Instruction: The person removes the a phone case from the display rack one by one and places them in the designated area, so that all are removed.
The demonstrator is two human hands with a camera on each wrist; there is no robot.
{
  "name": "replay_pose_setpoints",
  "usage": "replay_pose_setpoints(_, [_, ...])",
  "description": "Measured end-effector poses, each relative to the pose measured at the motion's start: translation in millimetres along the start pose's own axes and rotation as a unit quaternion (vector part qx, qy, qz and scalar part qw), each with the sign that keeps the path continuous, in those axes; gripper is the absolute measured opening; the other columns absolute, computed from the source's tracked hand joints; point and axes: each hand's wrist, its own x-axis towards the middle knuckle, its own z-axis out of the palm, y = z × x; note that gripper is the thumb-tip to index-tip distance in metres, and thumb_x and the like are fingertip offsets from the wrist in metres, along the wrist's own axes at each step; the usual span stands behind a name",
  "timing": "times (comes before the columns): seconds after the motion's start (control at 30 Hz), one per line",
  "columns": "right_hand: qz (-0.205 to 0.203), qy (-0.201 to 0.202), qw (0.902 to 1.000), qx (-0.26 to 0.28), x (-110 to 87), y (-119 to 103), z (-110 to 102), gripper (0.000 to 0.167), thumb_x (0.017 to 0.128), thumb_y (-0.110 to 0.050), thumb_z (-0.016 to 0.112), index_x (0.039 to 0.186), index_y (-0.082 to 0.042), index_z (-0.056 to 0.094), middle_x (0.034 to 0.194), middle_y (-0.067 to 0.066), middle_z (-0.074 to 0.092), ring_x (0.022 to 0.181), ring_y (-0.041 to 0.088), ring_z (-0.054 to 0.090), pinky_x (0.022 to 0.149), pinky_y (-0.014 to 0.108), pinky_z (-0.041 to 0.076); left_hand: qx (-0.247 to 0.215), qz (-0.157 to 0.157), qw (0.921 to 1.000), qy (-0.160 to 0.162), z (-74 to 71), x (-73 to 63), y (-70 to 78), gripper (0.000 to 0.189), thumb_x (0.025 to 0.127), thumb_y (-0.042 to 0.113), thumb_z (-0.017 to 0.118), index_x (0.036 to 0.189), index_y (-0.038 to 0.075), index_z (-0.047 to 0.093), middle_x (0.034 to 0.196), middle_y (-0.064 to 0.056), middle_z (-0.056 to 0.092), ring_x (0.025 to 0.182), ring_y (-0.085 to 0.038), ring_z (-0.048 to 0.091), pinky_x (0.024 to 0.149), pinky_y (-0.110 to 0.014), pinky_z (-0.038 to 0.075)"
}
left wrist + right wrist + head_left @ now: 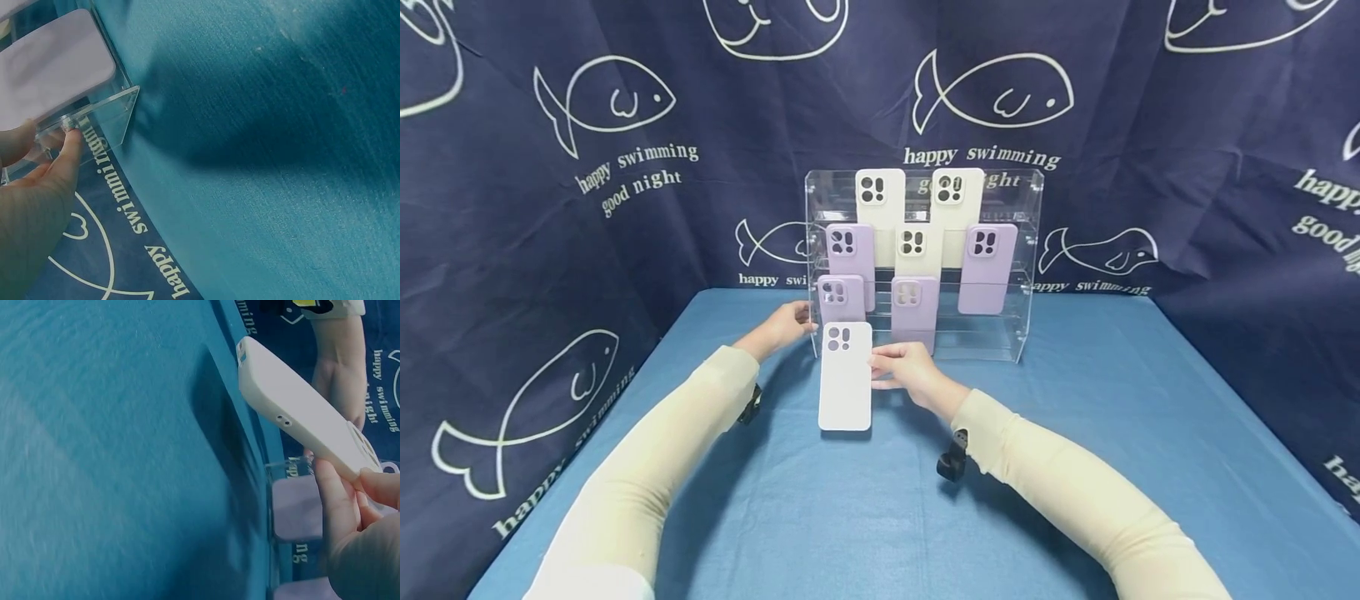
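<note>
In the head view my right hand pinches the edge of a white phone case between thumb and fingers. The case stands upright in front of a clear acrylic display stand, camera cutouts at the top. The right wrist view shows the white case from its side edge, raised off the cloth. My left hand holds the stand's left side panel; in the left wrist view the thumb and fingers lie at the panel. Part of a lower-left purple case is hidden behind the white one.
Further cases lean on the tiered stand: white cases on top and in the middle, purple cases on the lower tiers. A blue cloth covers the table. A dark fish-print curtain hangs behind and at both sides.
</note>
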Motion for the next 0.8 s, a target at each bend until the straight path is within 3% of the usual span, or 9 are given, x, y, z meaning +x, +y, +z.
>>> replay_pose_setpoints(0.3, [0.037,-0.002,0.9993,0.003,7.8,7,16,0.029,0.091,0.001,0.063,0.118,0.013,0.062,0.090,0.014,0.068,0.066,0.015,0.064,0.090,0.048,0.058,0.003,-0.009,0.9999,-0.008,-1.3,2.1,-2.1,0.058,0.099,0.007,0.051,0.150,-0.006,0.024,0.148,-0.027,0.038,0.138,-0.038,0.038,0.114,-0.042,0.041])
replay_pose_setpoints(0.8, [0.095,-0.019,0.9953,-0.005,20.7,14,36,0.027,0.091,0.001,0.063,0.116,0.011,0.063,0.084,0.015,0.069,0.070,0.018,0.067,0.083,0.040,0.062,0.018,-0.014,0.9997,-0.008,-0.8,-3.3,1.5,0.051,0.100,0.009,0.049,0.146,-0.008,0.033,0.142,-0.026,0.047,0.125,-0.038,0.054,0.112,-0.044,0.044])
